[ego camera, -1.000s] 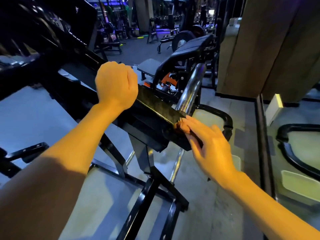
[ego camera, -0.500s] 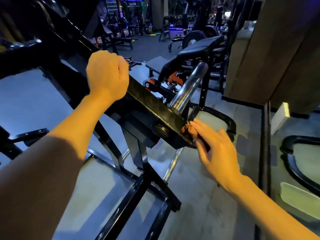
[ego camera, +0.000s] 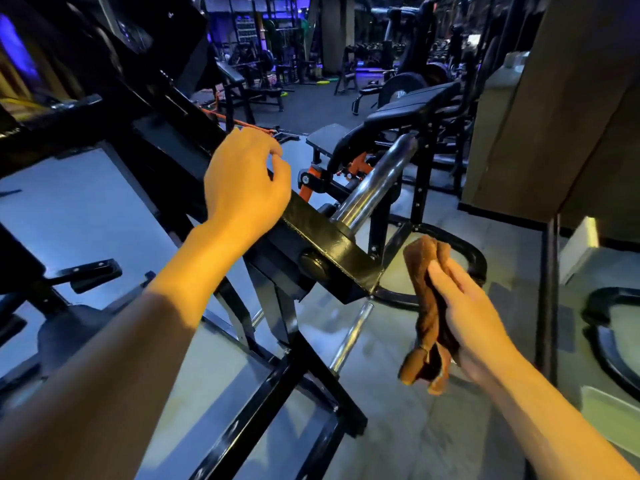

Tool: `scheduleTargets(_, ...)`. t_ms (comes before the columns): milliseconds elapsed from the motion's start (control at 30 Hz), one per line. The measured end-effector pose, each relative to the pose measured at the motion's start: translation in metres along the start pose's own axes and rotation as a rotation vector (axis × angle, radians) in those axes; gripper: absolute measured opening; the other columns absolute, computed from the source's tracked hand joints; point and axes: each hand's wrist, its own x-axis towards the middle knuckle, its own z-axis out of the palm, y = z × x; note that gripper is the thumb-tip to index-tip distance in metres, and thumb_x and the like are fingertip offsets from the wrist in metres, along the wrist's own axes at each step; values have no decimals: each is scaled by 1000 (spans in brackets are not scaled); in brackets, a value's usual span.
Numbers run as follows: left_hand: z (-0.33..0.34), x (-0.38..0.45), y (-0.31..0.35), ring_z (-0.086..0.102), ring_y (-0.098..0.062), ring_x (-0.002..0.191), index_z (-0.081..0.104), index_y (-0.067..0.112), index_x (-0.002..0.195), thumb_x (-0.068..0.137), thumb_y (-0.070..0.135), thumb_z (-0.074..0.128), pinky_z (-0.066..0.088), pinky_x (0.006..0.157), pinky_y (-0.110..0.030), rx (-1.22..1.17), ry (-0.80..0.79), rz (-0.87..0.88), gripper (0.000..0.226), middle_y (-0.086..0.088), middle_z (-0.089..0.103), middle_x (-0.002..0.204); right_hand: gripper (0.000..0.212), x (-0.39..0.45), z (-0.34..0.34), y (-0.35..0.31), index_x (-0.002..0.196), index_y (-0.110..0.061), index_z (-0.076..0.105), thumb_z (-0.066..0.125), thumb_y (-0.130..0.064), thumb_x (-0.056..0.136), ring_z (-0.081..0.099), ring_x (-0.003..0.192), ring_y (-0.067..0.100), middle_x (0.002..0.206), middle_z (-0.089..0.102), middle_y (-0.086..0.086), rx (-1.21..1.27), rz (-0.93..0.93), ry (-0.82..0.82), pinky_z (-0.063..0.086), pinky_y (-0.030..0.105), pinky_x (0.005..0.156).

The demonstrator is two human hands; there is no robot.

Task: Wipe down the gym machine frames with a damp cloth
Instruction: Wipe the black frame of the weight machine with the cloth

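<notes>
Head view — right hand (ego camera: 474,317) holds brown cloth (ego camera: 429,306) lengthwise, hanging near-vertical.
</notes>
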Motion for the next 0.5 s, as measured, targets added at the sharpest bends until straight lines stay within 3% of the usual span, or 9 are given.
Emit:
scheduleTargets(67, -1, -21, 26, 56, -18, 100, 69, 17, 103, 100, 25, 49, 46, 83, -36, -95, -69, 52, 21, 4, 65, 110, 39, -3, 6, -7, 140, -34, 62, 55, -42, 102, 72, 102, 12, 122, 74, -5, 279, 115, -97, 54, 28, 83)
scheduleTargets(200, 0, -50, 69, 61, -15, 87, 72, 17, 100, 98, 20, 56, 53, 77, -38, -220, -207, 138, 17, 5, 65, 100, 43, -3, 19, -20, 130, -19, 70, 52, -47, 102, 73, 97, 18, 115, 76, 10, 510, 292, -182, 62, 30, 71)
scheduleTargets(300, 2, -68, 82, 66, -13, 72, 73, 21, 97, 100, 22, 59, 57, 70, -37, -388, -332, -102, 14, 6, 69, 82, 44, 0, 23, -31, 123, -21, 77, 49, -47, 105, 69, 109, 17, 125, 74, 5, 597, 267, -216, 62, 33, 86)
scheduleTargets(333, 1, -74, 87, 69, -14, 67, 72, 23, 96, 101, 25, 59, 60, 70, -37, -503, -406, -252, 14, 4, 71, 77, 44, 2, 25, -35, 120, -21, 79, 48, -48, 105, 68, 107, 16, 124, 74, 4, 627, 239, -217, 58, 35, 95)
scheduleTargets(400, 1, -85, 97, 72, -12, 67, 71, 27, 96, 100, 40, 60, 62, 75, -39, -661, -601, -487, 17, 4, 74, 79, 48, 4, 31, -43, 107, -21, 84, 46, -51, 105, 69, 97, 15, 113, 75, 4, 688, 206, -188, 54, 37, 96)
scheduleTargets(433, 3, -90, 100, 71, -9, 71, 71, 28, 98, 98, 49, 61, 62, 78, -38, -654, -696, -509, 23, 5, 75, 83, 52, 6, 34, -47, 102, -20, 84, 44, -52, 106, 71, 92, 15, 108, 76, 5, 710, 198, -157, 56, 37, 93)
scheduleTargets(500, 7, -101, 104, 73, -9, 83, 70, 29, 103, 90, 61, 66, 62, 83, -38, -657, -843, -485, 35, 7, 76, 93, 54, 10, 39, -54, 113, -18, 80, 39, -52, 108, 73, 89, 15, 108, 78, 4, 718, 180, -90, 60, 37, 86)
